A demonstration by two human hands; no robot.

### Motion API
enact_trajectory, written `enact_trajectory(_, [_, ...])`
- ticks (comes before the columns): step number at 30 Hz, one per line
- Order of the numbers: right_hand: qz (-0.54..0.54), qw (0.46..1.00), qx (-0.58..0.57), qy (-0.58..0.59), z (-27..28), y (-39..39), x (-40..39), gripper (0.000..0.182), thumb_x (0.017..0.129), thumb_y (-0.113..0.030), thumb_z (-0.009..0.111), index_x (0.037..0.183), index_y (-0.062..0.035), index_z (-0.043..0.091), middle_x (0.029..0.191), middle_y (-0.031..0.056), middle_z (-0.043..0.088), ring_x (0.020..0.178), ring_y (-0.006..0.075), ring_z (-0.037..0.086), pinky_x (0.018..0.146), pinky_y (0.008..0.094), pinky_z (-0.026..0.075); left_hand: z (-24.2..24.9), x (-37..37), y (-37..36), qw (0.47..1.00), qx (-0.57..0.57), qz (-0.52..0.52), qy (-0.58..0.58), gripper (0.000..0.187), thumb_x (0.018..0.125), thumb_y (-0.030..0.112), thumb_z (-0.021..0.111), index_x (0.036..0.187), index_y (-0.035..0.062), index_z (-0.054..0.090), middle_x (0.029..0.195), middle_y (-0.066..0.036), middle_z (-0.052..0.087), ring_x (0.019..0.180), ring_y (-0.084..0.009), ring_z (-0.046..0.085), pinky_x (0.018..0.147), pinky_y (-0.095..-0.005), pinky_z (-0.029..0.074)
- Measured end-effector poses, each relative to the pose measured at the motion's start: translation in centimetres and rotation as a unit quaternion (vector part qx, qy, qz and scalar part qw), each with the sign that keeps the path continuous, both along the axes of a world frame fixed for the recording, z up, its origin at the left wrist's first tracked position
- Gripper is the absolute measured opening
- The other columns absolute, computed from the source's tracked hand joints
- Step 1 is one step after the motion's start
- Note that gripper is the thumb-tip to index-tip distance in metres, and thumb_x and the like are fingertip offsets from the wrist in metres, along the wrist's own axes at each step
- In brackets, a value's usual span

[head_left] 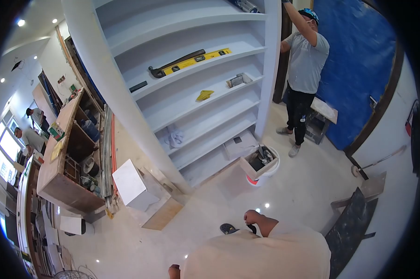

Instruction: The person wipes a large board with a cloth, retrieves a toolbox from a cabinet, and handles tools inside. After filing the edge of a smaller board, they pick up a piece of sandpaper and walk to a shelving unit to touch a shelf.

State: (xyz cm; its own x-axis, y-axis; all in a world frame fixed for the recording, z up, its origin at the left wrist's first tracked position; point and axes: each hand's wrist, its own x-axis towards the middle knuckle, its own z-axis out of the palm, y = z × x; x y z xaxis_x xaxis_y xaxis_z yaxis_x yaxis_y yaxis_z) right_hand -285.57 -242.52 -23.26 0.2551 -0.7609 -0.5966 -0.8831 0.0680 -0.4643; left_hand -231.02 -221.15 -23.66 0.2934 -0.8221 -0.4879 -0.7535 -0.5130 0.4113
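My right hand (252,216) is in front of my pale shirt, its fingers curled closed. A dark curved thing (252,228) shows just below it; whether the hand holds it I cannot make out. My left hand (174,271) shows only in part at the bottom edge, its fingers hidden. Near my right hand, on the floor, is a dark clog (228,228). Beyond it stands a white bucket (269,173) with a wooden box (248,168) of tools on top. Ahead, a white shelf unit (191,114) bears a claw hammer (160,72) and a yellow spirit level (198,61).
A person in a grey shirt (307,63) reaches up beside the shelves, before blue sheeting (354,69). White boxes (134,186) stand at left, near a wooden cabinet (61,169). Dark boards (351,232) lean at right. Two more people (33,139) are far left.
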Motion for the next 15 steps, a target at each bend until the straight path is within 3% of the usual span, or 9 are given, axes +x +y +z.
enact_trajectory(1, [-0.003, 0.999, 0.042, -0.001, 0.1, -0.4, 0.3, 0.024, 0.074, -0.027, 0.065, 0.089, -0.0097, 0.071, 0.092, 0.0146, 0.068, 0.088, 0.0311, 0.065, 0.081, 0.0401, 0.051, 0.0, -0.2, 0.1, 1.000, 0.002, 0.008, 0.009, 0.037, 0.076, 0.039, 0.068, 0.085, 0.0032, 0.070, 0.089, -0.018, 0.068, 0.084, -0.0285, 0.066, 0.074, -0.0372, 0.053])
enact_trajectory(4, [-0.003, 0.996, -0.060, 0.058, 0.5, -0.9, 1.2, 0.026, 0.080, -0.030, 0.059, 0.091, -0.0092, 0.071, 0.095, 0.0153, 0.068, 0.092, 0.0314, 0.064, 0.083, 0.0403, 0.050, 0.2, -1.0, 0.4, 0.999, 0.006, 0.035, 0.031, 0.037, 0.073, 0.036, 0.071, 0.088, 0.0026, 0.070, 0.091, -0.018, 0.069, 0.086, -0.0275, 0.067, 0.076, -0.0365, 0.053])
enact_trajectory(7, [-0.166, 0.984, -0.049, 0.049, 6.3, -1.4, 2.3, 0.031, 0.085, -0.033, 0.054, 0.090, -0.0073, 0.071, 0.095, 0.0165, 0.067, 0.092, 0.0327, 0.064, 0.083, 0.0420, 0.050, 0.0, -1.7, 0.4, 0.995, 0.011, 0.071, 0.064, 0.038, 0.070, 0.033, 0.073, 0.092, 0.0020, 0.070, 0.092, -0.018, 0.069, 0.089, -0.0264, 0.067, 0.079, -0.0357, 0.053])
enact_trajectory(10, [-0.063, 0.992, -0.070, 0.081, 3.4, -3.1, 1.3, 0.027, 0.083, -0.027, 0.053, 0.086, -0.0063, 0.071, 0.093, 0.0170, 0.068, 0.089, 0.0342, 0.064, 0.080, 0.0436, 0.050, 0.0, -2.2, 0.3, 0.996, 0.007, 0.070, 0.059, 0.037, 0.070, 0.032, 0.073, 0.092, 0.0018, 0.070, 0.092, -0.018, 0.069, 0.089, -0.0263, 0.067, 0.080, -0.0359, 0.053])
enact_trajectory(12, [0.041, 0.989, -0.053, 0.130, -1.5, -4.5, 0.3, 0.024, 0.079, -0.022, 0.054, 0.085, -0.0062, 0.071, 0.092, 0.0174, 0.067, 0.087, 0.0349, 0.064, 0.078, 0.0440, 0.051, 0.5, -2.7, 0.0, 0.997, 0.005, 0.059, 0.047, 0.036, 0.071, 0.032, 0.072, 0.091, 0.0019, 0.070, 0.092, -0.018, 0.069, 0.088, -0.0266, 0.067, 0.079, -0.0364, 0.052])
enact_trajectory(15, [0.176, 0.969, -0.063, 0.159, -1.9, -4.7, 0.4, 0.021, 0.074, -0.017, 0.054, 0.082, -0.0077, 0.072, 0.091, 0.0174, 0.067, 0.084, 0.0350, 0.064, 0.075, 0.0442, 0.051, 0.8, -3.0, -0.4, 0.998, 0.003, 0.049, 0.037, 0.035, 0.072, 0.033, 0.070, 0.091, 0.0020, 0.070, 0.091, -0.017, 0.069, 0.087, -0.0271, 0.067, 0.079, -0.0371, 0.052])
